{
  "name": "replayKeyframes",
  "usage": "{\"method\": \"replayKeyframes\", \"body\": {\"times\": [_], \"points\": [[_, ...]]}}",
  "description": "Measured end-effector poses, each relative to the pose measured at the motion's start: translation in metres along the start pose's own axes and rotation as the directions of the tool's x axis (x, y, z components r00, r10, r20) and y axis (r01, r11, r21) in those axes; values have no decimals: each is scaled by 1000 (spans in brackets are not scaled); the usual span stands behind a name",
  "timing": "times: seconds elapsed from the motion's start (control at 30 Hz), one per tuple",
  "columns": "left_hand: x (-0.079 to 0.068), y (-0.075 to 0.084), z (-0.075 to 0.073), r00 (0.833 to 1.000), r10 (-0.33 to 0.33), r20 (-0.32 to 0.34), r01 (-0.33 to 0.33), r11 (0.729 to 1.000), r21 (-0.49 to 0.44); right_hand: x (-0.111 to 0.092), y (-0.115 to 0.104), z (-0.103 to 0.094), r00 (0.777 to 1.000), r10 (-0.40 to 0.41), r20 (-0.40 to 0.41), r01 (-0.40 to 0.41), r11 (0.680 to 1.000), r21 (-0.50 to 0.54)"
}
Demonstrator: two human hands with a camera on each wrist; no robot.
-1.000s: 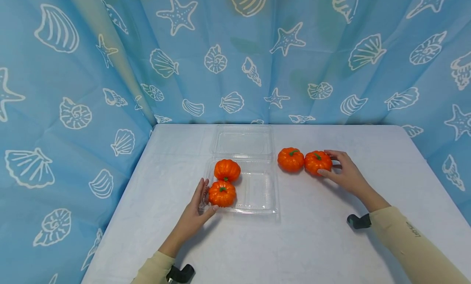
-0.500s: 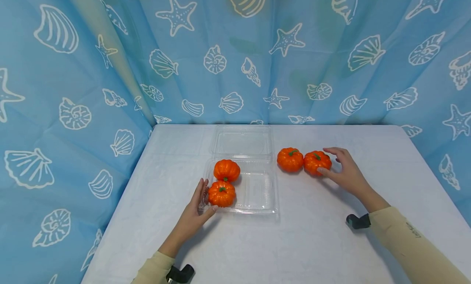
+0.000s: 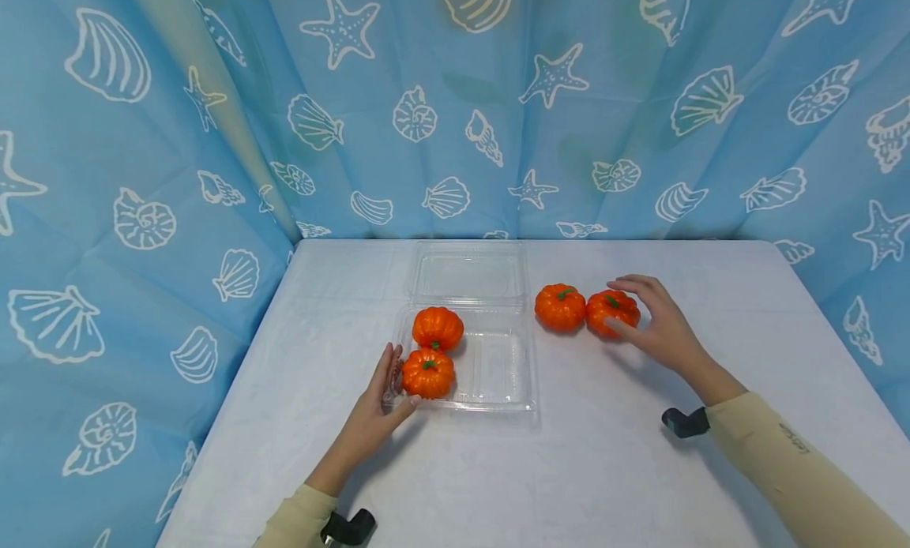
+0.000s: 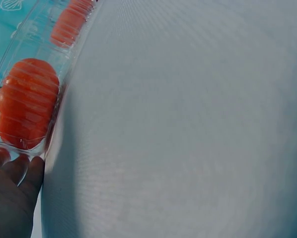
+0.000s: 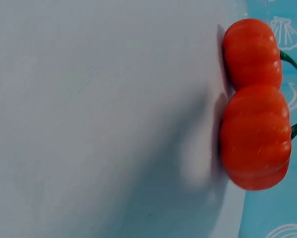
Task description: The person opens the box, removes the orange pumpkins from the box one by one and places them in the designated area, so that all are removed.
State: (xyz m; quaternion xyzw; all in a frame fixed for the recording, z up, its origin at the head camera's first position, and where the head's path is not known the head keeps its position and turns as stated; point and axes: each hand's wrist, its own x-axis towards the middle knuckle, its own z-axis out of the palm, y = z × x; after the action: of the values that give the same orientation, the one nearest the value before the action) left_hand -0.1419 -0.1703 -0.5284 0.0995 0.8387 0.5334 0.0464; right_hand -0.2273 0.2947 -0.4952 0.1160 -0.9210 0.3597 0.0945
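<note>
Outermost pumpkin (image 3: 603,310) right of the plastic clamshell (image 3: 490,407) is kinda framed, not gripped, by the nearer right hand (image 3: 657,325), lying on its clamshell side; clamshell's left end is touched by the unclenched left hand (image 3: 370,420).

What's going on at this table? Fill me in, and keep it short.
A person has both hands among four orange pumpkins. The left hand touches the left side of a clear container, its lid laid open; a front pumpkin and a back pumpkin sit in its left half. On the white table to its right are a left neighbour and the rightmost pumpkin, which the right hand spreads around without gripping.
</note>
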Motion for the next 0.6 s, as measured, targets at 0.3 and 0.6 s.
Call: {"method": "replayKeyframes", "body": {"times": [0.3,0.6], "points": [[-2,2,-2,1000,-10,11,10,1000,22,8,-21,6,998,-45,52,43,999,33],[-2,0,-1,1000,-6,14,5,999,38,18,-36,13,993,-103,54,99,992,74]]}}
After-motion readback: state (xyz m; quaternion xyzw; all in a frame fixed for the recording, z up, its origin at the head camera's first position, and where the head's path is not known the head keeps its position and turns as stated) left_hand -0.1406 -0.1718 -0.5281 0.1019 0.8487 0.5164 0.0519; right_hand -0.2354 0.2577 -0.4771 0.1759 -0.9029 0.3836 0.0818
